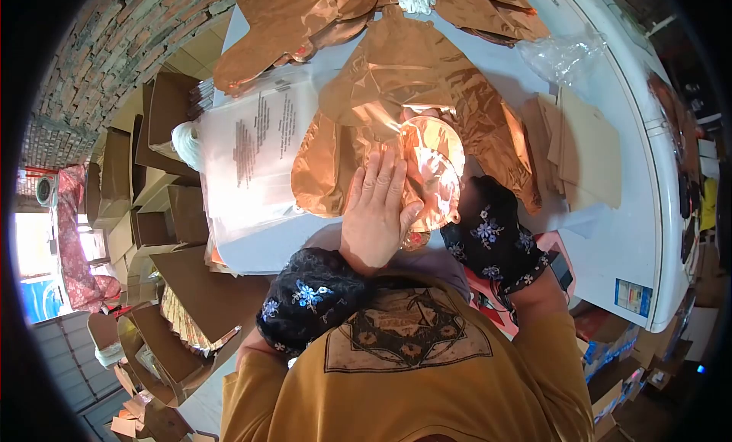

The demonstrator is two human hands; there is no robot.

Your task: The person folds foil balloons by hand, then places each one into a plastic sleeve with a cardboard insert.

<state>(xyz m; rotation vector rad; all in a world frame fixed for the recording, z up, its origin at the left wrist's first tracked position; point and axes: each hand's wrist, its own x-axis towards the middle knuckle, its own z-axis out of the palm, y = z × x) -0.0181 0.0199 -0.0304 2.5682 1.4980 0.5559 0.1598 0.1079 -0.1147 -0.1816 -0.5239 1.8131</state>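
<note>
A large copper-coloured foil balloon (404,61), uninflated, lies spread over the white table in front of me. Its near part is folded over into a shiny, rounded flap (438,164). My left hand (375,206) rests flat on the foil just left of this flap, fingers stretched out and pointing away from me. On the flap's other side, my right forearm in a black flowered oversleeve reaches in. The folded foil mostly hides my right hand, so its fingers cannot be made out.
More copper foil balloons (290,23) lie at the far edge beside a white string bundle (415,0). Printed clear plastic bags (259,137) are stacked left. Cardboard pieces (587,148) and crumpled clear plastic (564,57) lie right. Open cardboard boxes (171,213) crowd the left side.
</note>
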